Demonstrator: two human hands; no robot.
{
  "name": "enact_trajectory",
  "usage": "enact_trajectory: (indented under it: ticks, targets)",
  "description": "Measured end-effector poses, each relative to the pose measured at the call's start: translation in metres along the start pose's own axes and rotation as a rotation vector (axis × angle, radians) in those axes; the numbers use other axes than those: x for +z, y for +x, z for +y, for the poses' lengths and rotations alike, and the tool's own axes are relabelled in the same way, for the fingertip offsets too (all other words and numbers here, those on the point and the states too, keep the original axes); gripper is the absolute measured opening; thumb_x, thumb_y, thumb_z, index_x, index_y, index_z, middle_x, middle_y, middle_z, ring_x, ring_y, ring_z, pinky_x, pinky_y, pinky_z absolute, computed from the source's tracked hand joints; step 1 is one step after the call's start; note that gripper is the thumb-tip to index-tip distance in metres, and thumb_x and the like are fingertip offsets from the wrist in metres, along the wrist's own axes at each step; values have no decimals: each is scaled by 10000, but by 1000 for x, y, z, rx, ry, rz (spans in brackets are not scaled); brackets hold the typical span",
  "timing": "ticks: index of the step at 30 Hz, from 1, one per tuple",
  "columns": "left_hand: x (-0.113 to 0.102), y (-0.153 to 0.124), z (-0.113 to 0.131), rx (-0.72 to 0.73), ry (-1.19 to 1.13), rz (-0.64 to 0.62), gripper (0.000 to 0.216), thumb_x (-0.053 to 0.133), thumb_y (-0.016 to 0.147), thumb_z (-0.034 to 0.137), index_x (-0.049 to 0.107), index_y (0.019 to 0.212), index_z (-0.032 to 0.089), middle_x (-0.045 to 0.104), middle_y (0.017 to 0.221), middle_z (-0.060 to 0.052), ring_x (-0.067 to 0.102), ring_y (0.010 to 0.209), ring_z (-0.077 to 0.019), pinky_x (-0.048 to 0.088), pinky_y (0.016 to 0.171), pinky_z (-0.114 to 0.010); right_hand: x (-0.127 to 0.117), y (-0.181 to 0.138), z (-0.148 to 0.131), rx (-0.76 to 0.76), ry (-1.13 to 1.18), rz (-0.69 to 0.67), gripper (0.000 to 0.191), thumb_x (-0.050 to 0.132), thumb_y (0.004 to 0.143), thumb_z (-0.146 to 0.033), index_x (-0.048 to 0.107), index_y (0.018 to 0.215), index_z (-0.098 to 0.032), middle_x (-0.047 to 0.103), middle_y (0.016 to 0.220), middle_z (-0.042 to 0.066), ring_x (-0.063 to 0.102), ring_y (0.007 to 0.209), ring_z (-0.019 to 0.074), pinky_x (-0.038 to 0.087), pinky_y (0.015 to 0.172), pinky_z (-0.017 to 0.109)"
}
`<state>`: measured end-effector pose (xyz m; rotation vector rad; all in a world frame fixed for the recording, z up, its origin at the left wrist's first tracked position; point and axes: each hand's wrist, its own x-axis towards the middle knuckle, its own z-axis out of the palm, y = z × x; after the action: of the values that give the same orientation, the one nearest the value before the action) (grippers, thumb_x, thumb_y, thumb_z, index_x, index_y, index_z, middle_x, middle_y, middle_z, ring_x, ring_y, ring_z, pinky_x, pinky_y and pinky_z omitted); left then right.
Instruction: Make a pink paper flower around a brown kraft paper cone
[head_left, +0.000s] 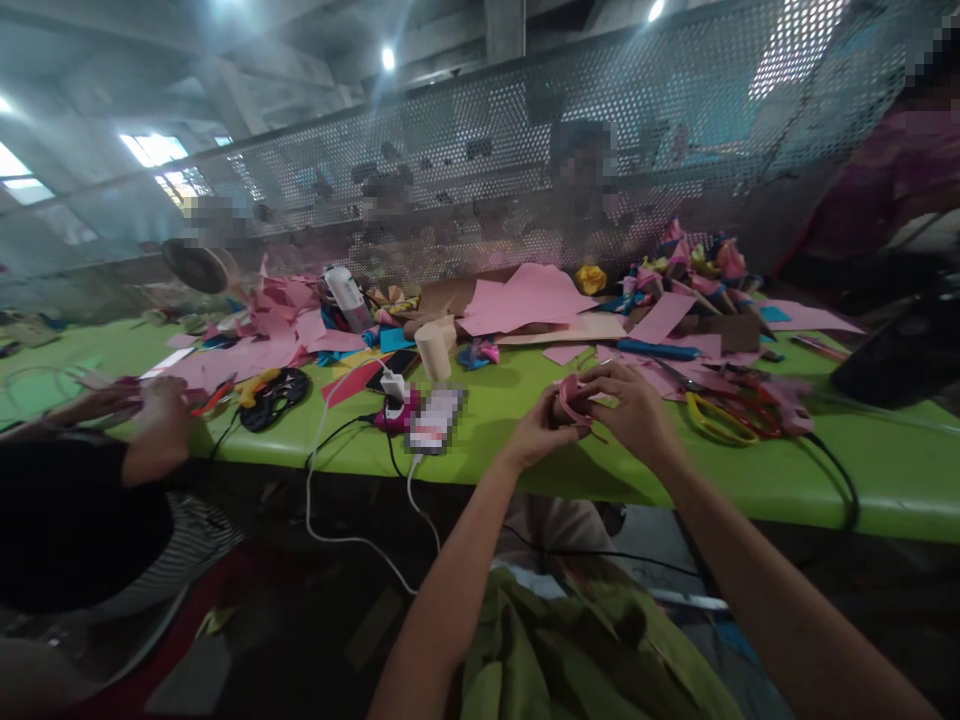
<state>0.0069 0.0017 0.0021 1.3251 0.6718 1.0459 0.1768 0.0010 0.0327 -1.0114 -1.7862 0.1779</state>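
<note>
Both my hands meet over the front edge of the green table. My left hand is closed on a small pink paper piece, curled into loops. My right hand pinches the same pink piece from the right and above. A thin pink strip hangs from it between my fingers. Yellow-handled scissors lie on the table just right of my right hand.
Pink paper sheets and coloured scraps cover the back of the table. A phone on a white cable lies left of my hands, near a paper roll. Another person's hands work at the left. A perforated metal screen stands behind.
</note>
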Motion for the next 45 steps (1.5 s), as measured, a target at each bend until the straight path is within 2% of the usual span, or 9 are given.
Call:
enact_trajectory:
  ticks: [5, 8, 11, 14, 21, 24, 29, 34, 45]
  targets:
    - [-2, -3, 7, 13, 86, 17, 673, 800, 755, 456, 594, 1361, 245, 591, 1450, -61, 464, 1411, -293, 324, 1212, -428, -7, 2, -4, -118, -55, -145, 160, 654, 816, -166, 769, 788, -274, 752, 1017, 79, 664, 981, 292, 512, 856, 470]
    - [-3, -1, 5, -2, 125, 35, 615, 774, 775, 483, 627, 1322, 242, 640, 1381, -55, 520, 1350, -287, 358, 1184, -422, -8, 2, -6, -134, -104, -113, 117, 668, 786, -159, 738, 804, -251, 726, 1133, 109, 645, 1067, 324, 501, 901, 500]
    - [-3, 2, 1, -5, 96, 48, 575, 784, 754, 492, 664, 1243, 216, 692, 1242, -57, 595, 1212, -272, 435, 1101, -409, -7, 1, -6, -98, -56, -46, 61, 686, 770, -182, 683, 780, -242, 712, 1132, 113, 643, 1089, 316, 511, 913, 488]
    - [-2, 4, -2, 7, 51, 76, 516, 796, 725, 504, 689, 1127, 199, 703, 1089, -34, 619, 1068, -231, 482, 1013, -374, -6, 1, -7, -62, 35, -53, 59, 651, 833, -217, 702, 830, -246, 716, 1050, 100, 657, 1039, 284, 520, 903, 457]
    - [-2, 7, -1, 5, 37, 101, 532, 803, 689, 540, 676, 1061, 181, 676, 1001, -32, 600, 960, -192, 489, 927, -330, -17, -1, -17, 122, 126, -135, 347, 547, 962, -459, 780, 859, -223, 667, 906, 86, 644, 899, 249, 526, 783, 382]
    - [-3, 6, 1, 32, 92, 82, 524, 784, 720, 530, 670, 1082, 168, 677, 1017, -43, 598, 977, -196, 478, 942, -329, -19, 1, -19, 81, 67, -150, 354, 576, 948, -487, 800, 890, -218, 673, 886, 93, 637, 868, 252, 525, 759, 383]
    - [-3, 5, 2, 42, 87, 34, 537, 769, 757, 492, 655, 1182, 184, 679, 1193, -73, 587, 1146, -244, 444, 1052, -367, -15, 2, -15, -52, -51, -146, 248, 617, 929, -371, 813, 874, -230, 694, 852, 110, 640, 858, 279, 530, 743, 416]
    - [-2, 3, 6, 32, 51, 31, 556, 775, 751, 506, 661, 1187, 181, 673, 1246, -84, 577, 1196, -252, 424, 1089, -375, -11, 0, -13, 9, 13, -155, 191, 620, 909, -300, 803, 894, -246, 740, 875, 80, 683, 825, 243, 564, 738, 379]
    - [1, 0, 11, 43, 37, 68, 557, 784, 748, 484, 683, 1213, 195, 677, 1282, -76, 571, 1206, -243, 459, 1015, -320, -19, 3, -26, 48, 122, -246, 200, 638, 898, -356, 805, 907, -248, 755, 977, 84, 709, 909, 255, 570, 828, 390]
